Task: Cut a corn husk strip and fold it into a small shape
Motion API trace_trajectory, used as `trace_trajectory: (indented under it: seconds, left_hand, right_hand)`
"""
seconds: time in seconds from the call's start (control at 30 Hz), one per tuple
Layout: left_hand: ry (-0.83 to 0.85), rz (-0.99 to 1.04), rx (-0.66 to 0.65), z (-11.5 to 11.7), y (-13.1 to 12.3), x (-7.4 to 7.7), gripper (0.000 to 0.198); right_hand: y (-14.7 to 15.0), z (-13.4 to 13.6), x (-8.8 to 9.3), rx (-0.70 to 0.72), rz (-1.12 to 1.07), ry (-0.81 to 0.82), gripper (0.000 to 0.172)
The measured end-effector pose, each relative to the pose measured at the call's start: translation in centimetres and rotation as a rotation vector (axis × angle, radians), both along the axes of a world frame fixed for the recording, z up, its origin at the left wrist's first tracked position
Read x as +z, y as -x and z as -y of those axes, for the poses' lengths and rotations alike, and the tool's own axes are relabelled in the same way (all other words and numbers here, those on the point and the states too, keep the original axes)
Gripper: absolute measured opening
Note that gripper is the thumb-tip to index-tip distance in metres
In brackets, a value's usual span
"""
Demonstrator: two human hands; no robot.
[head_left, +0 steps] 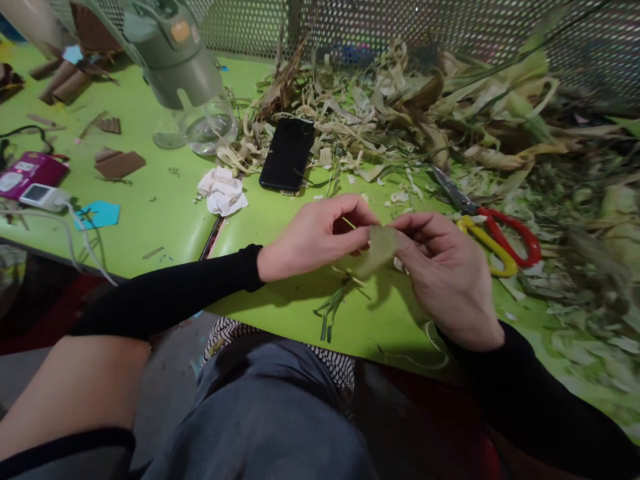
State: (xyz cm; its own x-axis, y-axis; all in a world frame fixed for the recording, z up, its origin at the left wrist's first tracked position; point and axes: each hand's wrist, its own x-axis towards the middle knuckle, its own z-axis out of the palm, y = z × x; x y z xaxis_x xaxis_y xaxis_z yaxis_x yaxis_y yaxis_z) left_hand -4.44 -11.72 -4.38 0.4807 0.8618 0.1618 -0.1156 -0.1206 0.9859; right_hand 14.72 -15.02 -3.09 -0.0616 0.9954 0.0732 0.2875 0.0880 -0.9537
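A small, pale green piece of corn husk [379, 250] is pinched between my two hands, a little blurred, above the near edge of the green table. My left hand [320, 233] grips its left side with thumb and fingers closed. On the other side, the thumb and fingertips of my right hand [445, 273] press together on the husk. Just below my left hand lies a small bunch of thin green strips [331, 307]. Scissors [507, 240] with one red and one yellow handle rest beyond my right hand, blades pointing away.
Corn husks [425, 120] and shavings are heaped along the back and right, against a perforated screen [240, 27]. A black phone [287, 155], crumpled tissue [223, 191] and water bottle [175, 60] stand or lie ahead. Leftward are a cabled white device [43, 197] and a blue paper pentagon [99, 215].
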Motion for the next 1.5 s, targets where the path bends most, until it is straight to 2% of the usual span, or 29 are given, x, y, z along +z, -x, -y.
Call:
trace_trajectory:
  seconds: [0.1,0.17,0.23,0.37,0.47,0.57,0.73,0.87,1.0,1.1,1.2,1.37,1.5]
  left_hand:
    - [-0.241,-0.078,0.074,0.3,-0.2,-0.1,0.008]
    - [-0.276,-0.126,0.096,0.4,-0.2,0.1,0.008]
    - [-0.168,-0.132,0.081,0.3,-0.2,0.3,0.009]
    - [0.279,-0.040,-0.066,-0.1,0.0,0.7,0.018]
    - [0.414,-0.004,-0.116,-0.6,0.2,0.8,0.026]
    - [0.328,-0.017,-0.114,-0.9,0.3,0.6,0.021]
    - [0.019,-0.028,-0.001,-1.2,-0.2,0.4,0.013]
    - [-0.049,-0.022,-0.007,-0.8,-0.6,1.5,0.015]
    - [0.024,-0.021,-0.062,1.2,-0.3,3.9,0.018]
    - [0.084,0.009,-0.104,3.6,0.2,5.5,0.017]
    - [0.098,0.006,-0.125,6.3,0.5,6.5,0.018]
    - [0.054,-0.040,-0.101,10.3,0.6,6.8,0.024]
    - [-0.127,0.032,-0.009,12.9,0.2,5.8,0.020]
  right_hand:
    - [0.1,0.2,0.3,-0.012,-0.077,0.080,0.028]
    - [0.2,0.3,0.5,0.001,-0.083,0.105,0.029]
    - [0.3,0.3,0.5,0.006,-0.076,0.088,0.029]
    - [0.0,0.1,0.3,0.047,-0.009,-0.044,0.027]
    - [-0.4,-0.3,-0.1,0.093,0.080,-0.118,0.023]
    - [-0.6,-0.9,-0.5,0.104,0.113,-0.153,0.028]
    - [-0.5,-1.7,-0.3,0.076,0.089,-0.163,0.039]
    - [-0.1,-0.9,1.0,0.069,0.092,-0.179,0.043]
    - [0.3,1.5,2.2,0.052,0.056,-0.237,0.040]
    - [0.7,4.0,2.7,0.022,-0.012,-0.317,0.037]
    - [1.0,6.5,2.8,0.025,-0.033,-0.377,0.035]
    - [1.2,10.0,2.7,0.023,-0.020,-0.396,0.036]
    - [1.8,12.3,2.7,-0.025,-0.061,-0.406,0.040]
